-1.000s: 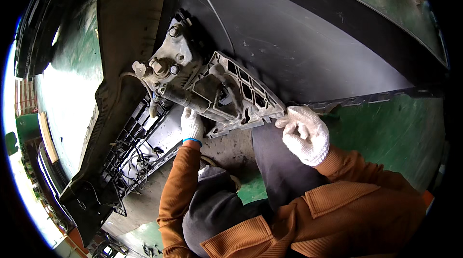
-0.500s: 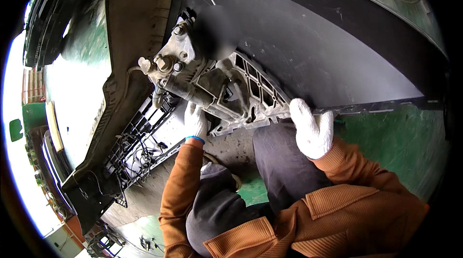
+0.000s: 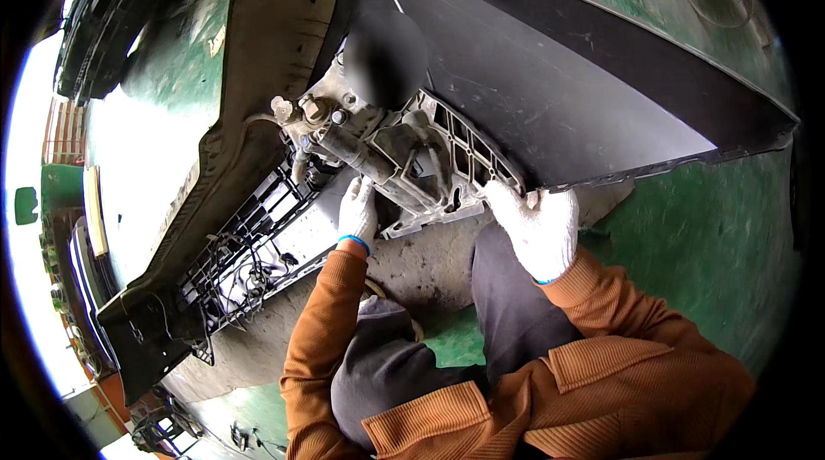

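Note:
A grimy cast-metal housing with ribs, bolts and a cylinder on it lies over a large dark grey vehicle bumper cover. Both my hands wear white knitted gloves. My left hand is closed at the housing's lower left, its fingertips tucked in beside the cylinder. At the right lower corner my right hand grips the housing's edge, close to the bumper cover's rim; some of its fingers are hidden. A blurred patch covers the housing's top.
Black lattice trim with wiring runs along the left, inside the bumper cover. Brown sheeting lies under the parts, on a green floor. More black parts stand at the far left. My knees are close below the housing.
My right hand has moved left and closed onto the housing's corner, its thumb no longer sticking up. My left hand stays at the lower left. The whole view has shifted slightly.

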Motion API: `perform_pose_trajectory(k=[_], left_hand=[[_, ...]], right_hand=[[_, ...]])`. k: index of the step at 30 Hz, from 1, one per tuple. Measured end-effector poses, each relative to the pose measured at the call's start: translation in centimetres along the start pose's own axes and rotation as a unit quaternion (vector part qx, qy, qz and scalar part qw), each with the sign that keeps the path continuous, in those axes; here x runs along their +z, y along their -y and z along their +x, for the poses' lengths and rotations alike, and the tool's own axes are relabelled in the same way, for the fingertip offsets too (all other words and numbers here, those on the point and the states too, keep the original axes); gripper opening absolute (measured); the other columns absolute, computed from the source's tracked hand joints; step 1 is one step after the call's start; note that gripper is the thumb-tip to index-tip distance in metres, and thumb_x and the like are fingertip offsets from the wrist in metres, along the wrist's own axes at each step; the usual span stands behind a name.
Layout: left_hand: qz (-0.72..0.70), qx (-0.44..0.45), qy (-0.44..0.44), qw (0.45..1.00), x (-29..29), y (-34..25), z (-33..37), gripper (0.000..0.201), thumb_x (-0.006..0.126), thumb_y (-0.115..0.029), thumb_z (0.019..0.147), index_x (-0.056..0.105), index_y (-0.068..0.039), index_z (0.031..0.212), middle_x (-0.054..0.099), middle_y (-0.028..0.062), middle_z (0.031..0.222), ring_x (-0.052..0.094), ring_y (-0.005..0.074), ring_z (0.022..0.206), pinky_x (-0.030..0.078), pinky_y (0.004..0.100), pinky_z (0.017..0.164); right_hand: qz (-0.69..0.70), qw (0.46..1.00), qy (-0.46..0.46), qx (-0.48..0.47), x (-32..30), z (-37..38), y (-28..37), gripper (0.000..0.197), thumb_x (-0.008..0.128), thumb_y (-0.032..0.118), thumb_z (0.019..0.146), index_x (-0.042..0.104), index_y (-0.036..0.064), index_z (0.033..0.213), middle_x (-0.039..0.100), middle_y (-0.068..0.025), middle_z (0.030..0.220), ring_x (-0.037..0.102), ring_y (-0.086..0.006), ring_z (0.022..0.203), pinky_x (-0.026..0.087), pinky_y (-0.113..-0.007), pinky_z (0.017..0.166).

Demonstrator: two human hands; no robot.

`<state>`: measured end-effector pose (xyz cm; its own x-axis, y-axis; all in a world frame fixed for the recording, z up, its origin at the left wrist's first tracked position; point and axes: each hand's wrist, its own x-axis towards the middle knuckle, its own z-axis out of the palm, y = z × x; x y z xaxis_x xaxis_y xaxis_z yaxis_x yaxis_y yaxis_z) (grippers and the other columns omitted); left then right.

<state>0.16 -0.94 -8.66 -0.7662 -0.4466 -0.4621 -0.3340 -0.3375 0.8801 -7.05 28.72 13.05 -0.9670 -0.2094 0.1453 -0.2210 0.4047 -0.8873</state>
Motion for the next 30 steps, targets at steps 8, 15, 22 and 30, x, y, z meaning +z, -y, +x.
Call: perform_pose_trajectory(k=[8, 15, 22, 30], left_hand=[[0.224, 0.034, 0.039, 0.973, -0.7, -4.1, -5.6, 0.05, 0.065, -0.041, 0.108, 0.065, 0.004, 0.129, 0.073, 0.0142, 0.117, 0.065, 0.0189, 0.108, 0.051, 0.0348, 0.1], [0.335, 0.052, -0.072, 0.938, -5.1, -4.9, -14.7, 0.056, 0.069, -0.042, 0.103, 0.064, 0.003, 0.137, 0.072, 0.0227, 0.131, 0.069, 0.0302, 0.123, 0.052, 0.0393, 0.108], [0.376, -0.023, -0.025, 0.926, -4.9, -4.2, -24.8, 0.061, 0.069, -0.052, 0.1, 0.067, -0.001, 0.133, 0.072, 0.022, 0.128, 0.07, 0.0354, 0.12, 0.054, 0.0414, 0.105], [0.093, -0.023, -0.103, 0.99, -4.1, 6.6, -21.9, 0.055, 0.071, -0.046, 0.102, 0.068, 0.001, 0.131, 0.076, 0.0175, 0.121, 0.07, 0.024, 0.114, 0.053, 0.0365, 0.102]], right_hand=[[0.013, 1.0, -0.006, -0.009, 0.1, -0.3, -0.6, 0.027, 0.076, 0.021, 0.101, 0.078, -0.0044, 0.093, 0.073, -0.0104, 0.074, 0.055, -0.0144, 0.059, 0.044, -0.032, 0.056], [0.011, 0.955, 0.24, 0.177, -1.9, -0.6, 1.8, 0.043, 0.067, 0.036, 0.106, 0.076, -0.0028, 0.089, 0.07, -0.0064, 0.076, 0.061, -0.012, 0.063, 0.05, -0.028, 0.062], [-0.117, 0.867, 0.484, -0.029, -3.5, 0.6, 8.5, 0.049, 0.078, 0.015, 0.096, 0.065, -0.0031, 0.141, 0.076, -0.0144, 0.122, 0.072, -0.014, 0.097, 0.058, -0.026, 0.084], [-0.264, 0.855, 0.414, -0.165, 2.0, 4.2, 13.1, 0.069, 0.078, 0.016, 0.094, 0.051, -0.0064, 0.153, 0.064, -0.0236, 0.146, 0.064, -0.0249, 0.133, 0.049, -0.035, 0.114]])
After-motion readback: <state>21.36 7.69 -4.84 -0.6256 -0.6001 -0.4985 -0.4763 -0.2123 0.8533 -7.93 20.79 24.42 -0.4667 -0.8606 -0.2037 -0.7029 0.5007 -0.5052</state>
